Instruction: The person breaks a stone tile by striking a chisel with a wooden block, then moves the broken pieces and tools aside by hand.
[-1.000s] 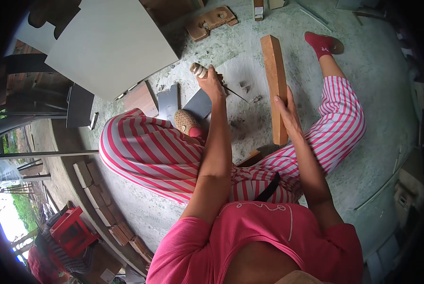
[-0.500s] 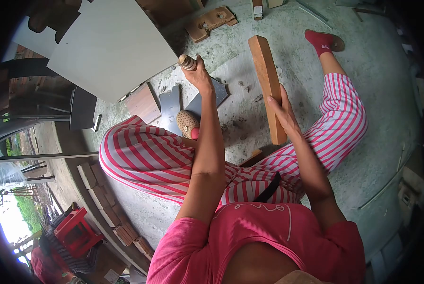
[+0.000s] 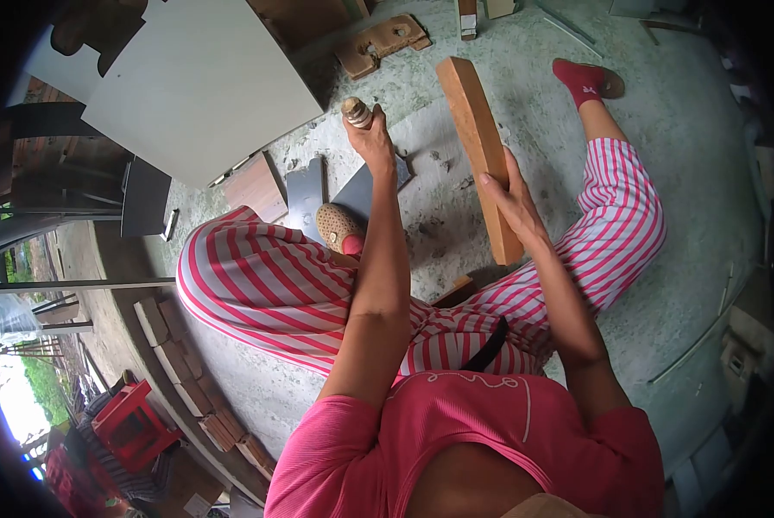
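Left hand [image 3: 371,144], eleven o'clock, grips pale cylindrical handle [image 3: 355,111]; right hand [image 3: 519,210], one o'clock, clasps long brown wooden block [image 3: 476,129], best held steady.

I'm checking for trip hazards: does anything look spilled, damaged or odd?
Dark bits litter the floor near the left shoe, looking like loose debris. Beyond the left hand, a brown board has holes and ragged edges, so it seems broken.

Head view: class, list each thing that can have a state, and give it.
Left hand: closed on tool handle
Tool handle: gripped; far end hidden
Right hand: holding wooden block
Wooden block: held, slanting
Left shoe: worn
Right shoe: worn
Holed wooden piece: lying on floor
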A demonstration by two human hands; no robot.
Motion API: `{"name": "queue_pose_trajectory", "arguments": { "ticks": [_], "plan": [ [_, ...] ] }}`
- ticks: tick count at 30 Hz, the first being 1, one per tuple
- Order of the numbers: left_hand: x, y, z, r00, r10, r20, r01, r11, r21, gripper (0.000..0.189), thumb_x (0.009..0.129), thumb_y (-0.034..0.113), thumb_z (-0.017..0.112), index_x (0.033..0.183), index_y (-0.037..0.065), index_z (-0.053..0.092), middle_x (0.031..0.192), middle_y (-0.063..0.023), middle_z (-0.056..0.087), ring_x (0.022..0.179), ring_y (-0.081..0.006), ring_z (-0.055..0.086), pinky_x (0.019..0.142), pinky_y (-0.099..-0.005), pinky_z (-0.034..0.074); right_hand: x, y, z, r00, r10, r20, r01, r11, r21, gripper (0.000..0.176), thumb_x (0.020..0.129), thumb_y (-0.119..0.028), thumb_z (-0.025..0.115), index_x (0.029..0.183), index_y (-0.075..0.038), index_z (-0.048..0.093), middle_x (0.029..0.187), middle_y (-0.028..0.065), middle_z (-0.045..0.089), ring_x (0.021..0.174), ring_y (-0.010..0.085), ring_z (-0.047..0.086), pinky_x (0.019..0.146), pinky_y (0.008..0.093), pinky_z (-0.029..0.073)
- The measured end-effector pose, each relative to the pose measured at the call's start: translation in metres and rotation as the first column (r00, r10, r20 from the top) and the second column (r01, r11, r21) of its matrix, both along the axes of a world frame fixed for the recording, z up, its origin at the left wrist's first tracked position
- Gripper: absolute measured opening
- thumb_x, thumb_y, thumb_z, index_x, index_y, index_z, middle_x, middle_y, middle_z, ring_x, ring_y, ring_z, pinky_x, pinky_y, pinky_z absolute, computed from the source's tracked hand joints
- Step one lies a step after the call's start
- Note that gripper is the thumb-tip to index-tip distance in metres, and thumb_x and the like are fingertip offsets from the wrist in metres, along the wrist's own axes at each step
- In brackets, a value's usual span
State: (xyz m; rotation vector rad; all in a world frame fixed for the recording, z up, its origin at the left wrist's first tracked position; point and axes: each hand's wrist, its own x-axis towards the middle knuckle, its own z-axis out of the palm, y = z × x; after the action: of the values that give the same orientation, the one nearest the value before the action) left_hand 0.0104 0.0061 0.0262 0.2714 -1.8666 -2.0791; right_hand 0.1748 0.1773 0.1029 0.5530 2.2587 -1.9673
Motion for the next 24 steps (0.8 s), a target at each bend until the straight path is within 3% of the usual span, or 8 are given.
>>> {"name": "queue_pose_trajectory", "arguments": {
  "ticks": [8,12,15,17,18,20,22,24],
  "plan": [
    [0.008,0.004,-0.002,0.994,-0.094,-0.046,0.095,0.995,0.023,0.021,0.081,0.006,0.064,0.095,0.004,0.049,0.076,0.0005,0.050,0.066,-0.0076,0.046,0.060,-0.0232,0.041,-0.070,-0.014,0.132,0.856,0.188,-0.481,-0.120,0.978,0.169,0.088,0.075,-0.052,0.061,0.138,-0.002,0.026,0.126,0.0204,0.046,0.118,0.0287,0.045,0.099,0.0367,0.035],
    [0.012,0.009,-0.005,0.989,-0.107,-0.101,0.109,0.994,0.017,0.021,0.081,0.007,0.065,0.095,0.003,0.050,0.079,-0.0008,0.054,0.070,-0.0088,0.050,0.064,-0.0242,0.043,-0.083,-0.026,0.141,0.844,0.282,-0.456,-0.178,0.950,0.258,0.087,0.073,-0.050,0.062,0.139,-0.004,0.026,0.121,0.0213,0.051,0.113,0.0295,0.050,0.095,0.0369,0.039],
    [0.022,0.016,-0.007,0.977,-0.146,-0.153,0.166,0.977,0.133,0.023,0.080,0.008,0.066,0.096,0.003,0.050,0.084,-0.0023,0.057,0.075,-0.0097,0.053,0.069,-0.0240,0.044,-0.085,-0.026,0.097,0.883,0.447,-0.145,-0.372,0.853,0.367,0.087,0.073,-0.050,0.061,0.139,-0.005,0.026,0.120,0.0223,0.053,0.110,0.0307,0.053,0.093,0.0367,0.041],
    [0.024,0.020,-0.012,0.969,-0.172,-0.176,0.201,0.966,0.160,0.023,0.080,0.007,0.066,0.096,0.003,0.050,0.086,-0.0028,0.059,0.077,-0.0099,0.054,0.070,-0.0241,0.045,-0.087,-0.023,0.089,0.788,0.547,0.283,-0.615,0.679,0.401,0.088,0.074,-0.053,0.060,0.139,-0.005,0.026,0.122,0.0236,0.051,0.112,0.0314,0.052,0.093,0.0364,0.041],
    [0.021,0.022,-0.018,0.966,-0.176,-0.191,0.211,0.961,0.180,0.023,0.080,0.007,0.066,0.096,0.003,0.050,0.088,-0.0030,0.059,0.078,-0.0100,0.055,0.071,-0.0241,0.045,-0.094,-0.018,0.090,0.788,0.548,0.281,-0.615,0.673,0.411,0.088,0.074,-0.053,0.060,0.139,-0.005,0.026,0.122,0.0236,0.051,0.112,0.0314,0.052,0.093,0.0364,0.041],
    [0.020,0.012,-0.025,0.971,-0.202,-0.124,0.220,0.965,0.146,0.021,0.079,0.006,0.065,0.095,0.003,0.051,0.083,-0.0016,0.057,0.074,-0.0096,0.053,0.068,-0.0239,0.044,-0.094,-0.010,0.096,0.876,0.481,-0.036,-0.454,0.847,0.279,0.087,0.074,-0.054,0.059,0.139,-0.006,0.028,0.122,0.0242,0.051,0.110,0.0313,0.053,0.091,0.0371,0.042],
    [0.015,0.008,-0.013,0.989,-0.139,-0.056,0.138,0.990,-0.017,0.019,0.079,0.004,0.063,0.093,0.003,0.051,0.077,0.0000,0.053,0.069,-0.0092,0.049,0.064,-0.0232,0.043,-0.095,-0.013,0.127,0.901,0.414,-0.133,-0.343,0.865,0.367,0.087,0.074,-0.054,0.059,0.138,-0.004,0.029,0.120,0.0241,0.052,0.107,0.0310,0.055,0.090,0.0374,0.043],
    [0.015,0.005,-0.004,0.989,-0.151,-0.009,0.151,0.988,0.015,0.017,0.079,0.004,0.062,0.092,0.003,0.051,0.074,0.0008,0.050,0.066,-0.0088,0.046,0.062,-0.0231,0.041,-0.098,-0.015,0.168,0.835,0.371,-0.407,-0.296,0.926,0.235,0.087,0.074,-0.053,0.060,0.138,-0.004,0.029,0.119,0.0236,0.052,0.107,0.0311,0.055,0.089,0.0373,0.044]
  ]
}}
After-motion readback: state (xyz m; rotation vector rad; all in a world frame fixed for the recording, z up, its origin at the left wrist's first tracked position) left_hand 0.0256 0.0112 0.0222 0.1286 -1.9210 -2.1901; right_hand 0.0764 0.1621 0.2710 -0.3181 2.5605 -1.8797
